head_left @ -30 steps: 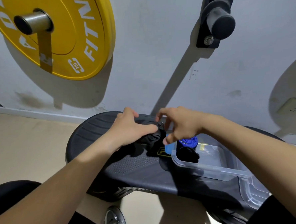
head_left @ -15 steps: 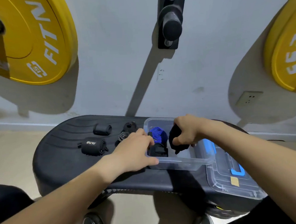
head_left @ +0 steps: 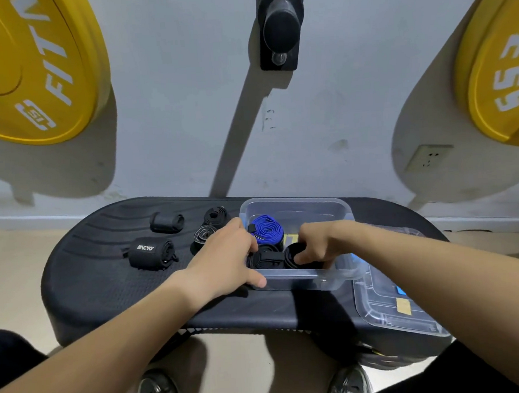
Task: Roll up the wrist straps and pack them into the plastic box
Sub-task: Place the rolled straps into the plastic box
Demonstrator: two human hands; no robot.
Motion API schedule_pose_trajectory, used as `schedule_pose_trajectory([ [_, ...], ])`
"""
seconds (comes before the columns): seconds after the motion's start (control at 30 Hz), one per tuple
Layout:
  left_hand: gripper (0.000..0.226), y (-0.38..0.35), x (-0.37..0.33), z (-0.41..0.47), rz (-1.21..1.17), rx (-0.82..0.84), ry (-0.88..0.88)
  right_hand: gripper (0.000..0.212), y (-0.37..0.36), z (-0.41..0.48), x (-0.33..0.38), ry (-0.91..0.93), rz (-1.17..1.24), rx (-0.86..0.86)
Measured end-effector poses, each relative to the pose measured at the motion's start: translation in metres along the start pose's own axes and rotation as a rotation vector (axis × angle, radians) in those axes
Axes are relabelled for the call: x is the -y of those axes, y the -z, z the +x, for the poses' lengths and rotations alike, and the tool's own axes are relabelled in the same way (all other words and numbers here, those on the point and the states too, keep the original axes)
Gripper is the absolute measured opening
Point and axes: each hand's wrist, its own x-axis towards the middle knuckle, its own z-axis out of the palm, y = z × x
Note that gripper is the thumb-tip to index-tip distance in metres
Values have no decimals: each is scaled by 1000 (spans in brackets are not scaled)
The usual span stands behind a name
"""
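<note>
- L hand (head_left: 225, 259): clamped on near-left corner of plastic box (head_left: 302, 277). Thumb pressed on front wall, fingers curled over left rim.
- R hand (head_left: 319, 242): reaches into box, near-right part. Fingers curled down, pinching the held black roll (head_left: 297, 259), which sits on the box floor.
- Hands apart, w/ one roll's width of box between them.
- Also in box: blue roll (head_left: 266, 229) at far-left; second black roll (head_left: 263, 258) at near-left, just beside the held one & next to L fingertips.
- Box sits on bench (head_left: 90, 282), approx. centre-right.
- Left of box, on bench, 4 rolled straps not yet packed: labelled roll (head_left: 152, 253) furthest out; plain black roll (head_left: 166, 222) behind it; black-and-white roll (head_left: 204, 233) & dark roll (head_left: 215, 214) just beside box's left wall.
- Lid (head_left: 392, 294): right of box, near side, flat on bench, partly under R forearm.
</note>
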Motion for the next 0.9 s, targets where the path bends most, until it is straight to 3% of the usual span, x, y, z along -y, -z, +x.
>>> schedule_pose_trajectory([
  [0.17,74,-3,1,-3,-12,-5,-18,36,2,-1,15,-109,-122,-9],
  [0.27,70,0,4,-9,-27,10,-55,35,7,-4,22,-142,-135,101],
  [0.37,39,8,3,-15,-139,-71,-31,36,15,-9,29,-195,-144,189],
  [0.43,20,12,7,-16,-218,-226,54,29,25,-14,37,-153,-277,55],
  [0.53,16,19,30,-11,-160,-356,275,20,38,-18,58,-35,-375,-263],
  [0.63,26,21,68,-10,19,-204,477,25,42,-15,85,110,-237,-441],
  [0.77,68,4,114,-21,206,142,566,25,45,-13,106,179,-142,-440],
  [0.83,75,-4,126,-25,183,177,545,28,48,-10,106,158,-148,-431],
  [0.9,72,-7,131,-25,163,108,514,28,52,-5,102,131,-135,-427],
])
